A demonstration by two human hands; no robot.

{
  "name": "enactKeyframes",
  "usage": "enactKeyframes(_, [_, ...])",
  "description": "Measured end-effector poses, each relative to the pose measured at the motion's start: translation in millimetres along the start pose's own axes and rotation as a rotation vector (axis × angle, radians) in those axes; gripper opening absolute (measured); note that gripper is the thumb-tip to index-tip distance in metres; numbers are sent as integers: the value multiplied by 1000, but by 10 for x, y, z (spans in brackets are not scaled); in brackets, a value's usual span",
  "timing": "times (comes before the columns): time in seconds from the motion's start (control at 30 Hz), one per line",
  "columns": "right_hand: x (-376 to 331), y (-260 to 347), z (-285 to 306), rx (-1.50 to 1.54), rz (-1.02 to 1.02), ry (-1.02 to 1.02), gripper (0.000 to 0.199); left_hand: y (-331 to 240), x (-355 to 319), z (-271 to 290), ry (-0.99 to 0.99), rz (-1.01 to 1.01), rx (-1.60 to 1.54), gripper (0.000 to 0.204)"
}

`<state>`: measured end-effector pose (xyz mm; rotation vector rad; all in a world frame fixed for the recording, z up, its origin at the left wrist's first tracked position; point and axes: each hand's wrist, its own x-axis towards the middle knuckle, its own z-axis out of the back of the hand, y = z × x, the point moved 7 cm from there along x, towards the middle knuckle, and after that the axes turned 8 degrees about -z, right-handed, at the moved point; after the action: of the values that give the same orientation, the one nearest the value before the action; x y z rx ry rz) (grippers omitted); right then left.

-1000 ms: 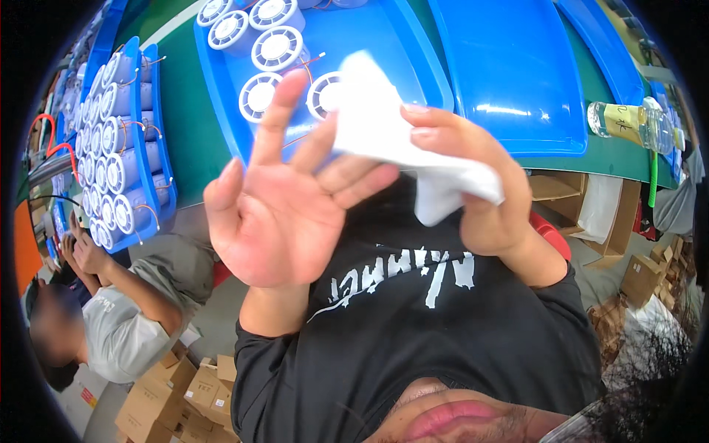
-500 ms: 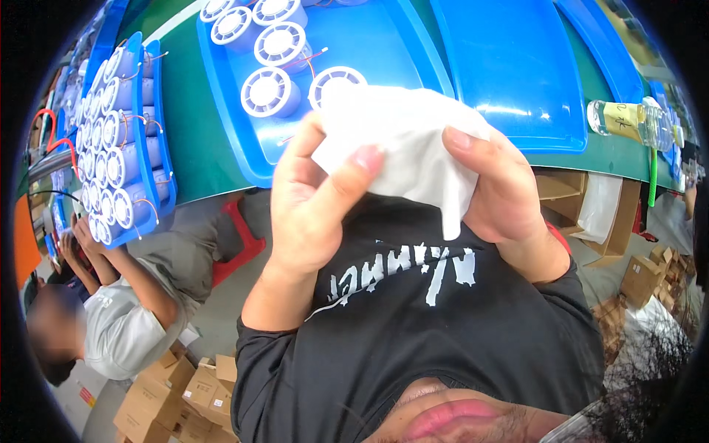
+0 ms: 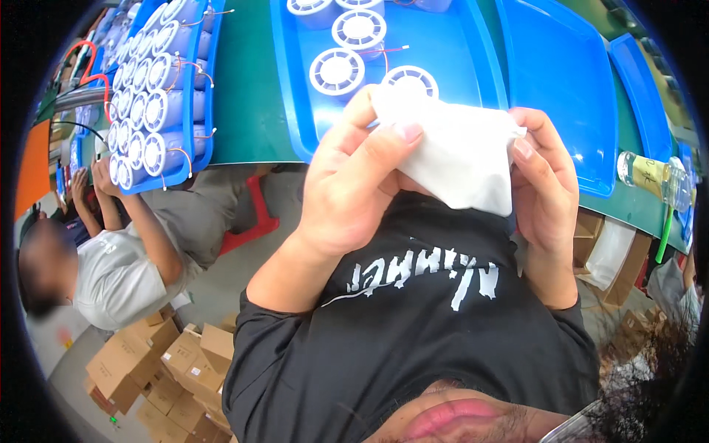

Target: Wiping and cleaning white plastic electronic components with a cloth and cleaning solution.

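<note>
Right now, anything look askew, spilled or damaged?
No spill or damage stands out. Mildly odd: the cardboard boxes on the floor, lower left of view, heaped at mismatched angles instead of squarely stacked.

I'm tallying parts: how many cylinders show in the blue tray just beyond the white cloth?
6 visible: three cylinders cut off by the picture's top edge, two below them, and one partly behind the white cloth. Others may be hidden or out of frame.

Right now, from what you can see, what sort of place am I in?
Probably a factory assembly or packing area: blue trays hold rows of matching round white parts on a green bench, and cardboard boxes are piled on the floor.
</note>
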<state>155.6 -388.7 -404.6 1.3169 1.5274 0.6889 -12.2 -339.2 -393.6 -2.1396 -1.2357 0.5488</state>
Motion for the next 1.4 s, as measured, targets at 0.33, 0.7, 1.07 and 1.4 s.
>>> enactKeyframes(0.33, [-59, 146, -254, -123, 46, 151, 26, 8, -28, 150, -128, -63, 217, 55])
enactKeyframes(0.7, [-36, 201, -239, -241, 124, 84, 20, 170, -118, 72, 73, 88, 423, 48])
enactKeyframes(1.07, [-49, 283, -310, -494, 42, 198, 18, 112, -80, 59, 102, 150, 198, 40])
enactKeyframes(1.4, [-119, 594, -352, -1145, 770, -76, 24, 366, -48, -8, 216, 321, 286, 34])
